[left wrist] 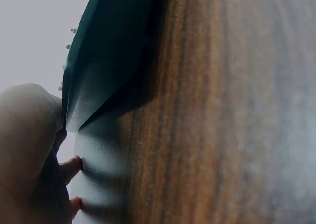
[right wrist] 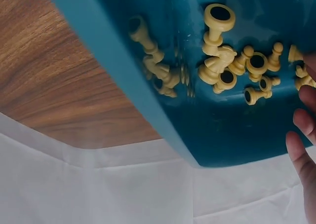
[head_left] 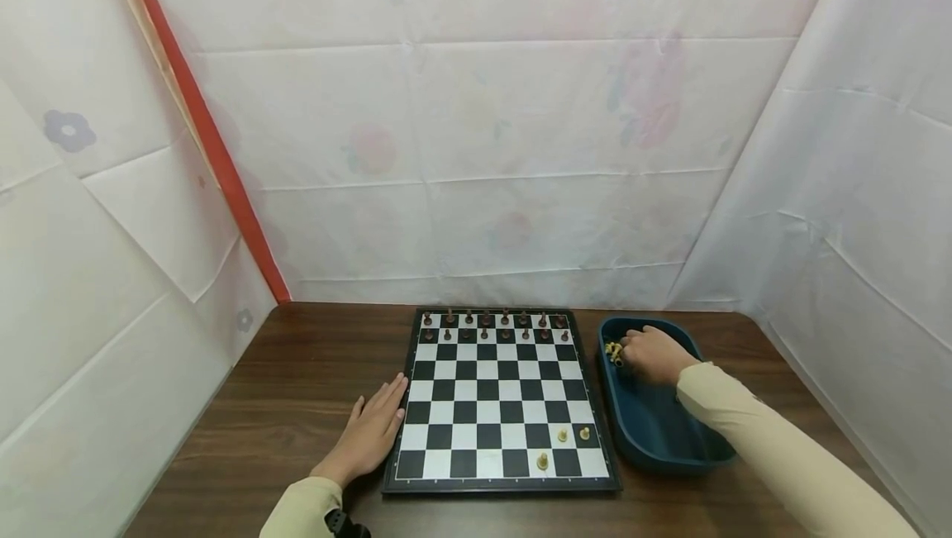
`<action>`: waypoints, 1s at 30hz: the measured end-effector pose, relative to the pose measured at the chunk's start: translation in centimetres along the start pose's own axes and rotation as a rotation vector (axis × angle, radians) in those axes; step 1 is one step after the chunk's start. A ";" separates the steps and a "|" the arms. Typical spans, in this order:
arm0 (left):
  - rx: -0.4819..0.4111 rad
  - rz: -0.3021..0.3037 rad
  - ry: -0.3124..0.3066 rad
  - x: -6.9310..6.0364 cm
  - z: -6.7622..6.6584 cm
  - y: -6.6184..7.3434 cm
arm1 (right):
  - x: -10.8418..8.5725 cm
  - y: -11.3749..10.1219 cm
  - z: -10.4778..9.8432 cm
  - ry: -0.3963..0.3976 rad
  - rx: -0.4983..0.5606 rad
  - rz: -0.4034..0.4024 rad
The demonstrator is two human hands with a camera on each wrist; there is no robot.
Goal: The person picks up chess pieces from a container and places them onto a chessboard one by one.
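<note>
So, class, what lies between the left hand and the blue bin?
Rightward from the left hand, the head view shows the chessboard with pieces, then a narrow strip of table.

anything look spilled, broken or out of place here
Nothing stands out. Loose pale yellow chess pieces lie tumbled, but inside the teal rounded plastic bin; three more stand on the flat black-and-white checkered board, opposite two rows of dark brown chess pieces.

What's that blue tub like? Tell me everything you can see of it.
The tub is dark teal, longer than wide, open-topped, with rounded corners. It looks like plastic, glossy enough inside to mirror the pale yellow chessmen lying jumbled toward its far end. It stands upright on the table, right of the board. The right hand reaches into it.
</note>
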State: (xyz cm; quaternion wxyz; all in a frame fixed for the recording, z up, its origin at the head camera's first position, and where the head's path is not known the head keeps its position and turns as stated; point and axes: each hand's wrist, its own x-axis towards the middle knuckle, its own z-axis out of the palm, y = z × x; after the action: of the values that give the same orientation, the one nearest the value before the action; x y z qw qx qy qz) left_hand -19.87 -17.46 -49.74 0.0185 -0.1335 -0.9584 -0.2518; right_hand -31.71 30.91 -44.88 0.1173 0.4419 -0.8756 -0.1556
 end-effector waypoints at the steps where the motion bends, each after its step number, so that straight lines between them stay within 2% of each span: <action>1: 0.001 0.002 0.000 0.0 0.0 0.0 | 0.0 0.1 0.0 0.001 0.007 0.003; 5: -0.001 0.005 0.001 0.0 0.0 0.1 | -0.2 0.1 -0.7 -0.006 0.032 0.026; 14: -0.001 -0.002 0.000 0.0 0.0 0.0 | -0.1 -0.8 -3.8 0.020 0.089 0.052; 24: -0.005 0.005 0.017 -0.1 -0.1 0.0 | 0.1 -2.0 -6.6 0.079 0.051 0.019; 30: -0.013 -0.001 0.009 -0.1 -0.1 0.1 | 0.4 -2.9 -8.0 0.061 0.044 0.004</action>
State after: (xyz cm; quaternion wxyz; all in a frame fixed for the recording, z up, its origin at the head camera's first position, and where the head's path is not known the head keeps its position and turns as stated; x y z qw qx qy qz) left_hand -19.73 -17.46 -49.59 0.0220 -0.1317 -0.9567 -0.2585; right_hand -27.08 27.56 -38.58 0.1343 0.4472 -0.8758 -0.1224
